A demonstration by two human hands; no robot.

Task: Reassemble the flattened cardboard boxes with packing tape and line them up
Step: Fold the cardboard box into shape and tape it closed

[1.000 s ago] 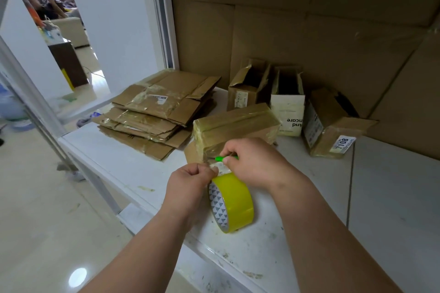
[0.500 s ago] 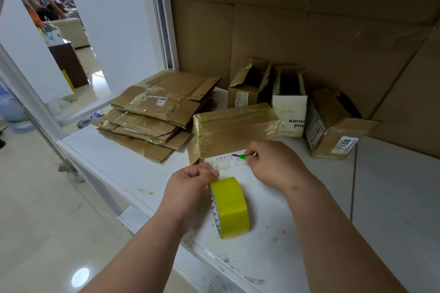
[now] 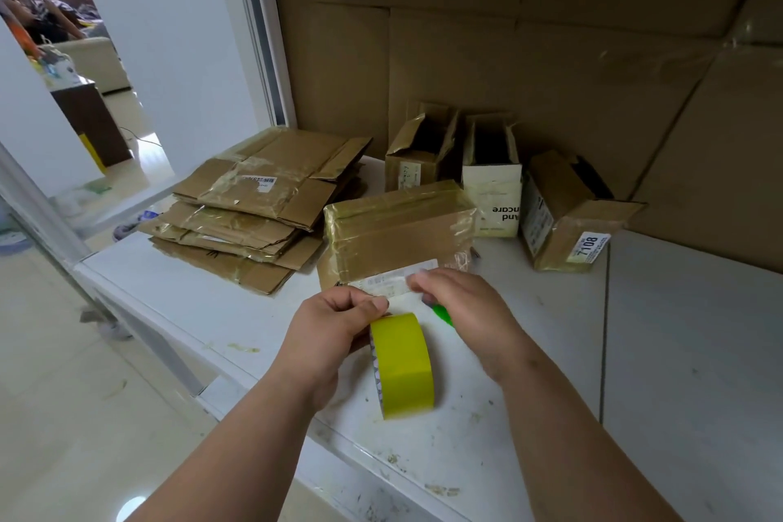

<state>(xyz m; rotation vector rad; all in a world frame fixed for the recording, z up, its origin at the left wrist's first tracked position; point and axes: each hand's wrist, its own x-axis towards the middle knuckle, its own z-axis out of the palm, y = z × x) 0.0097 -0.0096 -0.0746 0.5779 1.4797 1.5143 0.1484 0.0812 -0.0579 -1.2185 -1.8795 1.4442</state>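
My left hand (image 3: 334, 324) grips the yellow tape roll (image 3: 402, 364), fingers curled at its top edge; the roll stands on edge on the white table (image 3: 678, 352), near the front edge. My right hand (image 3: 462, 309) pinches the free end of a clear tape strip (image 3: 398, 282) between thumb and fingertips, with a green tool (image 3: 442, 314) tucked under the palm; I cannot tell what the tool is. The strip runs from the roll across the near face of the taped cardboard box (image 3: 398, 225), just behind both hands. A stack of flattened boxes (image 3: 262, 203) lies to the left of that box. Three assembled boxes (image 3: 491, 182) stand open in a row at the back, against the cardboard-lined wall (image 3: 551, 55), the rightmost tilted.
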